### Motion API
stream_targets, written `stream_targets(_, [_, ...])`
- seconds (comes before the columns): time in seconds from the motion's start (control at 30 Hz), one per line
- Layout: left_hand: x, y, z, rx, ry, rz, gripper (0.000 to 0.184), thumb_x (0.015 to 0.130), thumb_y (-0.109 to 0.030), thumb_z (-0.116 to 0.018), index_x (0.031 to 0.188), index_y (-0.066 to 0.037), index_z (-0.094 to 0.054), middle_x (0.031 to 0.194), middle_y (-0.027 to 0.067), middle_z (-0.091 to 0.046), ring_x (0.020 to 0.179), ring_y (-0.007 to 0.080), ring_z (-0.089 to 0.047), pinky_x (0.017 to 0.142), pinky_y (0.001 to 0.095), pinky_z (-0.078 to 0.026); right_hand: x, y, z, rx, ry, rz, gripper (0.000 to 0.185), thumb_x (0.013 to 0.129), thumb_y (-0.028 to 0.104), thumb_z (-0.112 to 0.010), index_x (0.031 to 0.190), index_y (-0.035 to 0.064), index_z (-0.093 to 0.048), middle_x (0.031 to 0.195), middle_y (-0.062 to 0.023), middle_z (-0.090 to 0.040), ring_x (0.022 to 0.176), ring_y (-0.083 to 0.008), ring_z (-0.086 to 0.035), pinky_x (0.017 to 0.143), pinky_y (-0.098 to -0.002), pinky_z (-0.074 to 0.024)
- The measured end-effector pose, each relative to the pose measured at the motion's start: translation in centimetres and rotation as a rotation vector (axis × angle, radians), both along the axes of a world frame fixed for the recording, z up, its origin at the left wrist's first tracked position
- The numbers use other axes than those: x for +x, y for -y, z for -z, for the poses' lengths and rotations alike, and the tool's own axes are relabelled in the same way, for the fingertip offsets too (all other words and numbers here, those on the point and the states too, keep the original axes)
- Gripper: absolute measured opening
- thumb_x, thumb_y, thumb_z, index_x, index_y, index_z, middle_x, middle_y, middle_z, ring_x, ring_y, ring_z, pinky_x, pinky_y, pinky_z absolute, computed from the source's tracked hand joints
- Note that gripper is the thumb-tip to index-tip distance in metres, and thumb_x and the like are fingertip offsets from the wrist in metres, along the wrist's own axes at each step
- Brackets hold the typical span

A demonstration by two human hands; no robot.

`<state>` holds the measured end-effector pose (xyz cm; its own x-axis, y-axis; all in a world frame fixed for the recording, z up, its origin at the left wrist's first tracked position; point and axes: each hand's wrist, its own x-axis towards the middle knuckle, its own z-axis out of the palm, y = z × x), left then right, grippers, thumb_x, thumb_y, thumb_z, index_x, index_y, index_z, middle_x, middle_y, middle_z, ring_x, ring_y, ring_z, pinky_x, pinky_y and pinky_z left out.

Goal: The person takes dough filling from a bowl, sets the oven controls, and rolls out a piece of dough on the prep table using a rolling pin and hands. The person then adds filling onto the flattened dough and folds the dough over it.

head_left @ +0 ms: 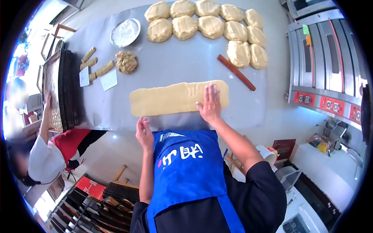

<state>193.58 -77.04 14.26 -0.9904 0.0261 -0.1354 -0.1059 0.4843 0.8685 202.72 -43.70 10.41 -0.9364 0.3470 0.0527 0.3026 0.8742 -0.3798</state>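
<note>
A long flat sheet of dough (167,99) lies across the front of the grey table. My right hand (211,104) rests flat on its right part, fingers stretched out and pointing away from me. Shallow finger marks show in the dough just left of that hand. By the table's front edge, close to the sheet's lower left border, is my left hand (144,133); its fingers are loosely bent and apart, with nothing visible in them. I cannot tell whether its fingertips touch the dough.
Several dough pieces (210,27) stand in rows at the back right, near a brown rolling pin (236,72). A bowl of flour (125,33), a lumpy dough ball (126,62), dough rolls (105,68) and white scrapers (109,80) are leftward. Another person's hand (47,100) touches stacked trays (58,93).
</note>
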Motion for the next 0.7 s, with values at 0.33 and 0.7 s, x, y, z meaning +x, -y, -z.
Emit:
stream_targets(0.33, [-0.6,-8.5,-1.6,-0.154,-0.162,0.411,0.038,0.103,-0.009,-0.069,0.14,-0.004,-0.064,0.12,0.0176,-0.077,0.106,0.0306,-0.076,0.094,0.0392,-0.059,2.4,-2.9,1.2,0.023,0.067,0.173,0.09,0.105,0.044,-0.062,0.165,-0.0113,-0.025,0.172,-0.0353,-0.025,0.163,-0.048,-0.02,0.134,-0.0583,-0.0153])
stream_targets(0.7, [-4.4,-5.8,-1.2,-0.077,-0.026,0.24,0.037,0.105,-0.01,-0.068,0.141,-0.004,-0.064,0.118,0.0163,-0.078,0.102,0.0253,-0.076,0.091,0.0361,-0.06,-2.6,-0.7,-0.9,-0.297,-0.281,0.25,0.055,0.103,0.024,-0.073,0.147,-0.0033,-0.056,0.145,-0.0256,-0.064,0.135,-0.0435,-0.06,0.114,-0.0512,-0.0478])
